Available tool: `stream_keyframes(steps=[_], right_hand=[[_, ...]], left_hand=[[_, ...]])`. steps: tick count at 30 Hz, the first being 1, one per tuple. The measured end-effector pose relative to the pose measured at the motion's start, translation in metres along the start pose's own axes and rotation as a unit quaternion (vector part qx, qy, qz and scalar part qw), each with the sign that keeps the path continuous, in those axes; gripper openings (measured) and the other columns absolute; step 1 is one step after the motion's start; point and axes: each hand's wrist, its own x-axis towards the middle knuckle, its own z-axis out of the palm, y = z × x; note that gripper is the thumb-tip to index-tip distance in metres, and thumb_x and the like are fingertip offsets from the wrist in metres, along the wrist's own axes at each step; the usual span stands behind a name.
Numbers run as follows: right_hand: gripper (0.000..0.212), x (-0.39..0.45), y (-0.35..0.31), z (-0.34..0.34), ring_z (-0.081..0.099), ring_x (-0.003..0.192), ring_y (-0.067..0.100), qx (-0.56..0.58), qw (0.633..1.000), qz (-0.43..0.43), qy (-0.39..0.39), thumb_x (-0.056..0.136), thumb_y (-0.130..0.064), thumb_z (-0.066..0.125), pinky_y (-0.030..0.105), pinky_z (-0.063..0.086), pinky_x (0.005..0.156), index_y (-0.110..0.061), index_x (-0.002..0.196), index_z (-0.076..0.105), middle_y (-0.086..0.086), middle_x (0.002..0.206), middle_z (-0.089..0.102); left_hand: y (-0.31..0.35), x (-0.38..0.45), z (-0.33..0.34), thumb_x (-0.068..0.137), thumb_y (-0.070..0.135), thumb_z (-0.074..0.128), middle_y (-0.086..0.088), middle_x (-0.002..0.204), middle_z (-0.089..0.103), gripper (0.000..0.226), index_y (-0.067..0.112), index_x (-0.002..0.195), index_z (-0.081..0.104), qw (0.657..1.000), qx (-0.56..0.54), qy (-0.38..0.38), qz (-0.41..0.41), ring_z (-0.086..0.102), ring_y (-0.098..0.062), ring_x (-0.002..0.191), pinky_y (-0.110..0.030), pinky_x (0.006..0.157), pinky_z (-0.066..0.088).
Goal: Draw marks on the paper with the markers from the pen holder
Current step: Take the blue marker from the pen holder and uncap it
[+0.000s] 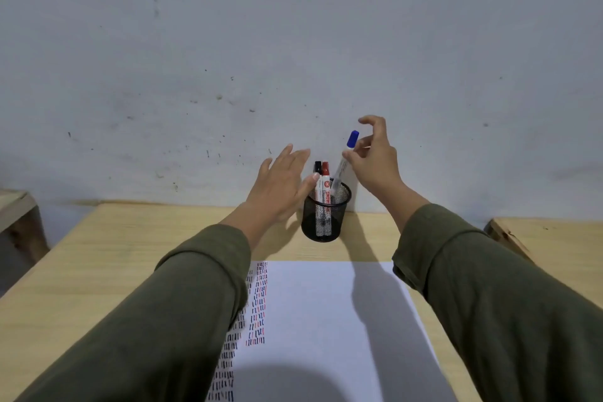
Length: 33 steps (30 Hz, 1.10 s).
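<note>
A black mesh pen holder stands at the far edge of the table against the wall. A black-capped marker and a red-capped marker stand upright in it. My right hand pinches a blue-capped marker near its cap; the marker leans with its lower end inside the holder. Just left of the holder is my left hand, fingers spread, its thumb against the rim area. The white paper lies in front, with columns of short black, red and blue marks along its left side.
A light wooden table carries everything, its far edge against a scuffed grey wall. Other wooden pieces show at the left and right edges. My olive sleeves cover parts of the paper.
</note>
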Motion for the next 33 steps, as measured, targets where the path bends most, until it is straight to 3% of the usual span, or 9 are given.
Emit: stream_keyframes(steps=[6, 11, 17, 20, 23, 26, 29, 33], right_hand=[[0.055, -0.026, -0.048, -0.024, 0.066, 0.075, 0.015, 0.076, 0.997, -0.024, -0.011, 0.084, -0.009, 0.064, 0.017, 0.047, 0.064, -0.028, 0.127, 0.035, 0.006, 0.086, 0.062], [0.052, -0.077, -0.067, -0.032, 0.070, 0.084, 0.019, 0.127, 0.987, -0.032, -0.098, 0.083, -0.013, 0.067, 0.030, 0.053, 0.080, -0.031, 0.124, 0.040, 0.004, 0.085, 0.072], [0.049, -0.120, -0.073, -0.041, 0.067, 0.077, 0.012, 0.092, 0.983, -0.040, -0.151, 0.080, -0.014, 0.070, 0.031, 0.052, 0.085, -0.030, 0.119, 0.045, 0.005, 0.084, 0.074], [0.044, -0.132, -0.079, -0.050, 0.066, 0.079, 0.010, 0.032, 0.985, -0.031, -0.167, 0.077, -0.020, 0.074, 0.030, 0.051, 0.084, -0.030, 0.113, 0.052, 0.004, 0.083, 0.075], [0.034, -0.139, -0.085, -0.061, 0.065, 0.071, 0.013, 0.007, 0.986, -0.018, -0.166, 0.073, -0.023, 0.077, 0.033, 0.053, 0.077, -0.025, 0.103, 0.062, 0.010, 0.085, 0.075], [0.031, -0.143, -0.090, -0.069, 0.066, 0.063, 0.010, 0.063, 0.987, -0.008, -0.148, 0.075, -0.015, 0.076, 0.023, 0.050, 0.066, -0.017, 0.103, 0.064, 0.014, 0.085, 0.074], [0.034, -0.147, -0.096, -0.071, 0.069, 0.067, 0.018, 0.162, 0.980, 0.005, -0.117, 0.076, -0.008, 0.074, 0.031, 0.056, 0.079, -0.012, 0.108, 0.062, 0.010, 0.084, 0.072], [0.039, -0.151, -0.106, -0.062, 0.070, 0.069, 0.020, 0.309, 0.946, 0.032, -0.090, 0.078, -0.001, 0.071, 0.032, 0.057, 0.082, -0.008, 0.113, 0.058, 0.012, 0.083, 0.069]], left_hand=[[0.025, -0.012, -0.049, 0.100, 0.027, 0.032, 0.000, 0.151, 0.037, 0.046, 0.025, 0.146, 0.027, 0.992, -0.057, 0.105, 0.036, 0.020, -0.015, 0.146, -0.042, 0.113, 0.018], [0.046, -0.044, -0.069, 0.091, 0.005, 0.048, -0.003, 0.123, 0.061, 0.048, 0.023, 0.135, 0.048, 0.972, -0.125, 0.168, 0.108, 0.054, -0.022, 0.119, -0.042, 0.100, 0.042], [0.048, -0.085, -0.074, 0.092, 0.009, 0.051, -0.004, 0.106, 0.068, 0.023, 0.016, 0.106, 0.068, 0.984, -0.072, 0.141, 0.081, 0.055, -0.025, 0.106, -0.044, 0.091, 0.042], [0.051, -0.103, -0.077, 0.092, 0.009, 0.051, -0.005, 0.102, 0.067, 0.021, 0.016, 0.104, 0.067, 0.986, -0.072, 0.137, 0.061, 0.054, -0.024, 0.101, -0.042, 0.089, 0.042], [0.050, -0.115, -0.084, 0.093, 0.008, 0.049, -0.008, 0.099, 0.066, 0.022, 0.014, 0.105, 0.067, 0.983, -0.088, 0.160, 0.023, 0.054, -0.025, 0.096, -0.030, 0.081, 0.039], [0.046, -0.123, -0.091, 0.094, 0.008, 0.048, -0.009, 0.099, 0.065, 0.023, 0.013, 0.105, 0.066, 0.975, -0.126, 0.180, -0.033, 0.051, -0.019, 0.086, -0.022, 0.074, 0.034], [0.046, -0.130, -0.095, 0.094, 0.007, 0.047, -0.011, 0.099, 0.065, 0.023, 0.013, 0.105, 0.066, 0.965, -0.172, 0.185, -0.069, 0.048, -0.017, 0.083, -0.022, 0.073, 0.033], [0.056, -0.134, -0.097, 0.092, 0.005, 0.049, -0.011, 0.099, 0.067, 0.023, 0.011, 0.105, 0.066, 0.957, -0.211, 0.182, -0.076, 0.050, -0.018, 0.082, -0.023, 0.073, 0.035]])
